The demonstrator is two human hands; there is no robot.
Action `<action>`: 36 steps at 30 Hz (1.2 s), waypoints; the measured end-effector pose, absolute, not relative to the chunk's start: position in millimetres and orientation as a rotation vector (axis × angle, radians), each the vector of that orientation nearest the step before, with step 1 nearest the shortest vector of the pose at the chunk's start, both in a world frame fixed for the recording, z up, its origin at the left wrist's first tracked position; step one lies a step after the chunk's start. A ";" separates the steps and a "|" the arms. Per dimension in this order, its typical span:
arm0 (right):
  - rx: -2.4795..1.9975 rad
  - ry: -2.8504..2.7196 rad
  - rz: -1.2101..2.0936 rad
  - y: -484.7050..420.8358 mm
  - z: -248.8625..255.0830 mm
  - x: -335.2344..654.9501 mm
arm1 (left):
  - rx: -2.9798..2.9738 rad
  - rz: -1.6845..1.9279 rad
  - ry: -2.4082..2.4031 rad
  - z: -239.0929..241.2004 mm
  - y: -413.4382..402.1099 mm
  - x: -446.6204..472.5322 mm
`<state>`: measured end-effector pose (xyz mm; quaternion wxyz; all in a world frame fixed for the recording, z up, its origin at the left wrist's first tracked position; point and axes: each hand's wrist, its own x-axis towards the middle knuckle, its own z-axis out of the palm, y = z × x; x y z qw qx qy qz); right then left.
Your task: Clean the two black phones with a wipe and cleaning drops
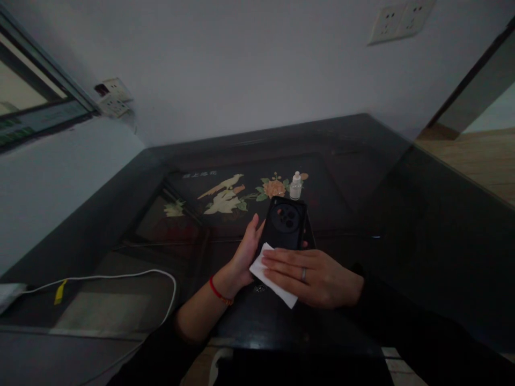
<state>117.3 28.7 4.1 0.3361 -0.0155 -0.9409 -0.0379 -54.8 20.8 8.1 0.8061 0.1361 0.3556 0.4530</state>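
Note:
My left hand is wrapped round a black phone case with a large round camera ring, its back facing up. A fingertip of that hand shows at the case's right edge. Across the lower part of the case, my right hand presses a folded white tissue with its fingers laid flat together. Just beyond the top of the case stands a small white dropper bottle. Whether a phone sits inside the case is hidden from me.
The dark glossy table carries a bird-and-flower picture. A white cable with a yellow tag curves over its left side to a white box. Wall sockets are above, and others at left.

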 end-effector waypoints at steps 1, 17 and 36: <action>-0.078 -2.446 -0.096 31.3 3.2 118.7 | 0.271 0.973 0.762 8.4 21.3 -54.3; -0.305 -2.348 -0.063 39.6 -1.8 127.7 | 0.303 0.985 0.685 2.1 23.0 -53.5; 0.002 -2.419 -0.007 32.2 -2.4 124.4 | 0.376 1.066 0.660 8.7 29.0 -58.6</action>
